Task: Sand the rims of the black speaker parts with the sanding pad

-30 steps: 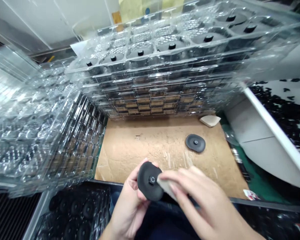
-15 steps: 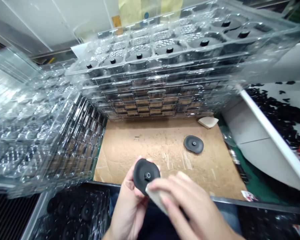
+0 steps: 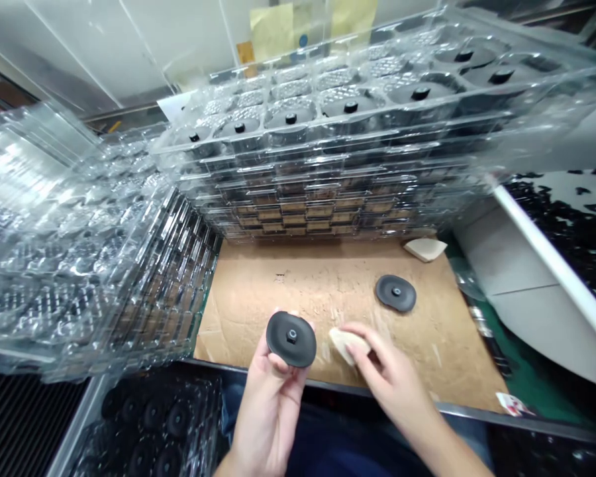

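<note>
My left hand [image 3: 271, 407] grips a black round disc [image 3: 291, 339] with a small centre hub, held up over the near edge of a brown cardboard sheet [image 3: 322, 291]. Just to its right, my right hand [image 3: 392, 381] pinches a small pale wedge-shaped pad [image 3: 346, 343], a little apart from the disc. A second black disc [image 3: 396, 293] lies flat on the cardboard farther right. Another pale pad [image 3: 426, 249] lies at the far right corner of the cardboard.
A tall stack of clear plastic trays [image 3: 357, 152] holding black discs stands behind the cardboard. More clear trays [image 3: 69, 245] are piled at the left. A tray of black discs [image 3: 149, 430] sits low at the left. A white bin [image 3: 551, 265] of small black parts is at the right.
My right hand has drawn the pale pad off the disc's face to the right and lower. The left hand still holds the disc, now fully uncovered.
</note>
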Tool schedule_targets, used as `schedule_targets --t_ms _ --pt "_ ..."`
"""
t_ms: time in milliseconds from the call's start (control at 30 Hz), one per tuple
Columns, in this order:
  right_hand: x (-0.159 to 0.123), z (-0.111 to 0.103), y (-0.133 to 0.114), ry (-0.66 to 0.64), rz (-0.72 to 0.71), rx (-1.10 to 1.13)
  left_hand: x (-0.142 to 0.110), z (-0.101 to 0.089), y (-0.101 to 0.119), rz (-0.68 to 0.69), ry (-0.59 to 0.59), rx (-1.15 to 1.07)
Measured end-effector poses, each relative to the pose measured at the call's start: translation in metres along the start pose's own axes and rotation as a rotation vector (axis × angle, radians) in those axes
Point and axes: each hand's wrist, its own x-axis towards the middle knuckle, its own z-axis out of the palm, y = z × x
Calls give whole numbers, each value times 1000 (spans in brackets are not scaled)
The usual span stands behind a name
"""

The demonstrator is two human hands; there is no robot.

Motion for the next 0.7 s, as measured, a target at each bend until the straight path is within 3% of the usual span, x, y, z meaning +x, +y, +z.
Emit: schedule_targets --t_ms 100,167,267,300,400,467,567,700 --pt "-12 5 9 -69 -45 29 -2 2 1 -3 -15 6" --pt "-12 -2 -1 -71 -37 48 -3 4 0 -13 -32 19" --pt "-1 -23 -38 44 -33 99 -6 6 -2 -11 -54 49" --pt "3 -29 -53 115 -78 131 -8 7 -3 -17 -67 63" --pt "10 -42 -93 153 -349 159 -10 8 -3 -132 -118 121" --pt "12 -45 -107 52 -426 167 -11 8 -1 -200 -102 169" --pt "15 -46 -113 -140 -367 145 -11 9 1 -191 -35 193" --pt "13 -42 -111 64 -416 82 -13 16 4 -244 -110 180"
